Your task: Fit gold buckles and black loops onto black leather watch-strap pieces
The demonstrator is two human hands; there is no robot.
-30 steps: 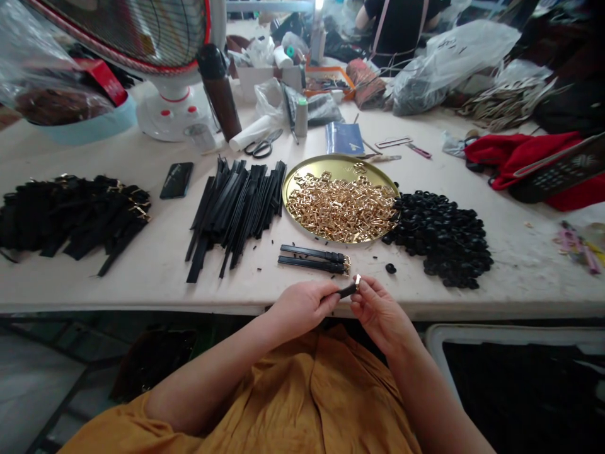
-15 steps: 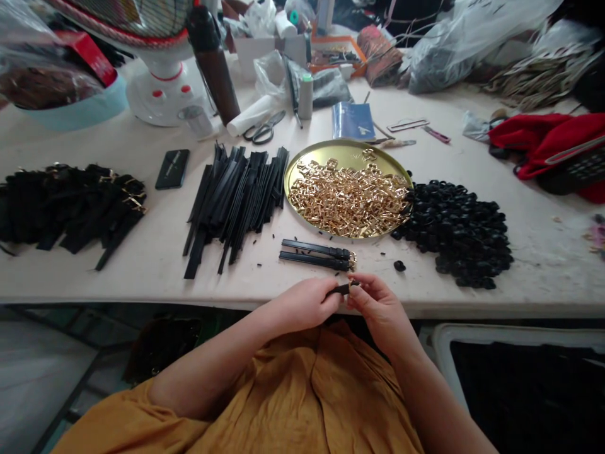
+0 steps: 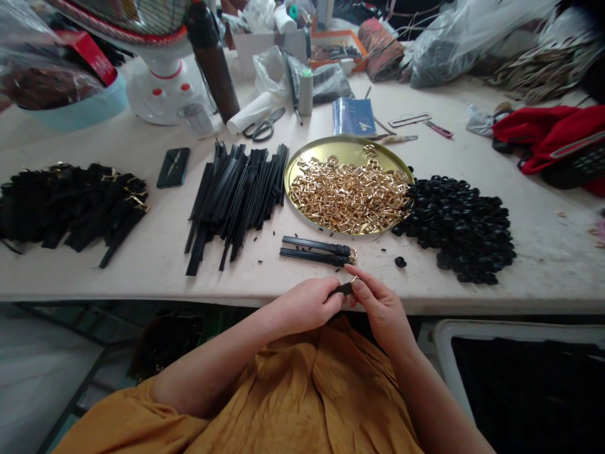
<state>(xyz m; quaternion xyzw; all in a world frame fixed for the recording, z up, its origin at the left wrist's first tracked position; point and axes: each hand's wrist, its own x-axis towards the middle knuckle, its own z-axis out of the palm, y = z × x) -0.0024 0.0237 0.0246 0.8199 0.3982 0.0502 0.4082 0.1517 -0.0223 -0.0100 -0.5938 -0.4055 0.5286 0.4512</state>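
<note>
Strap-and-buckle work at a crowded desk [image 3: 142, 265], seemingly midway.
One heap of buckled straps [image 3: 70, 202] lies left, one pile of bare straps [image 3: 236, 195] lies unfitted, one tray [image 3: 331, 146] holds uncounted gold buckles [image 3: 350, 198], two finished straps [image 3: 316, 251] lie near the desk edge; just beside them, left hand [image 3: 305, 306] and right hand [image 3: 380, 309] fingers pinch one short strap [image 3: 341, 290].

The pale worktable [image 3: 142, 277] bears a round gold tray [image 3: 326, 150]. Left of the tray lie loose black straps [image 3: 236, 195], right of it a heap of black loops [image 3: 463, 227], and just before it two finished straps [image 3: 316, 251].
</note>
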